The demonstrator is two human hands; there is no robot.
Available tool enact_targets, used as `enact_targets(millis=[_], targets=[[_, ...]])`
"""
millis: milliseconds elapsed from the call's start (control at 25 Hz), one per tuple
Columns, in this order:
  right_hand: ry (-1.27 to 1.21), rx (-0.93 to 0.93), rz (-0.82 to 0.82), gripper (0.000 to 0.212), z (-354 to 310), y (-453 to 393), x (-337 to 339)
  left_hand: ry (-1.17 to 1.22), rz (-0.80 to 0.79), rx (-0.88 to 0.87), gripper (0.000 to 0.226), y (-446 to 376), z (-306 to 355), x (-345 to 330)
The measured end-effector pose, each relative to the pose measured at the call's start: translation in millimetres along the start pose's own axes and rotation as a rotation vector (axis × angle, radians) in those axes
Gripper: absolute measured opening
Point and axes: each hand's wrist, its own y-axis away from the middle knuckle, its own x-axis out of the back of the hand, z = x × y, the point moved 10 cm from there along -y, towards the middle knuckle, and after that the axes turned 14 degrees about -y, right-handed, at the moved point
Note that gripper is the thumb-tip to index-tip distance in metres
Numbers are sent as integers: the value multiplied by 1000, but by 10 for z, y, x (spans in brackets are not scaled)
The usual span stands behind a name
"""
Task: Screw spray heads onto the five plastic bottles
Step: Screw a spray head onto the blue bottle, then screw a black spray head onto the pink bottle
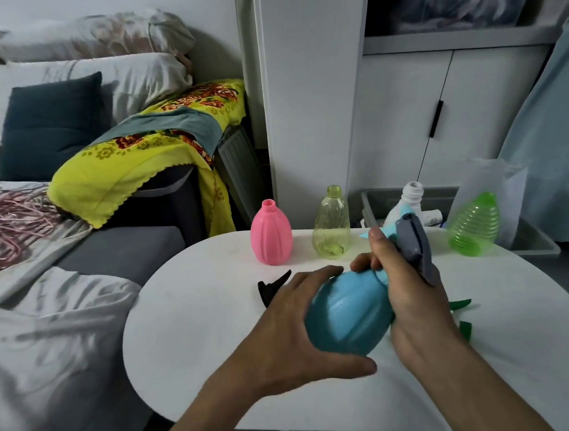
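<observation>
My left hand [293,328] cups the round body of a blue bottle [348,313], held tilted above the white table [189,326]. My right hand [407,283] wraps the bottle's neck and the grey and blue spray head [414,241] sitting on it. Along the table's far edge stand a pink bottle [271,235], a clear yellow-green bottle [332,225], a white bottle [409,201] and a ribbed green bottle [473,226], all with bare necks. A black spray head [270,287] lies left of my hands. Green spray head parts [462,316] show to the right, partly hidden by my wrist.
A bed with grey sheets [46,339] lies to the left, with pink hangers [5,222] on it. A grey bin [532,238] sits behind the table at the right. White cabinets [439,115] stand at the back.
</observation>
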Motion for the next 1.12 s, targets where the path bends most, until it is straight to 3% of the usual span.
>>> enact_targets(millis=[80, 120, 240, 320, 400, 520, 600, 760, 1000, 1120], targets=[[85, 4, 79, 26, 86, 62, 31, -219, 120, -35, 111, 37, 76, 1], [96, -43, 33, 24, 185, 101, -46, -240, 190, -50, 110, 50, 80, 20], [223, -119, -271, 46, 389, 238, -378, -153, 332, -26, 92, 2, -125, 208], [388, -71, -350, 54, 375, 266, -431, -161, 375, 76, 95, -92, -417, 424], [439, -75, -379, 45, 371, 245, -407, -167, 453, 221, 98, -197, -868, 726], [436, -111, -488, 32, 431, 260, -404, 115, 541, 448, 89, -289, -1748, 1047], [493, -56, -533, 32, 404, 292, -428, 256, 555, 525, 85, -294, -2262, 1070], [609, 71, -540, 23, 355, 188, -479, 332, 532, 497, 87, -366, -2745, 960], [1160, 368, -560, 12, 422, 226, -848, 365, 543, 469, 91, -411, -2777, 918], [1343, 319, -597, 21, 659, 166, -865, 299, 510, 504, 101, -339, -2786, 856]])
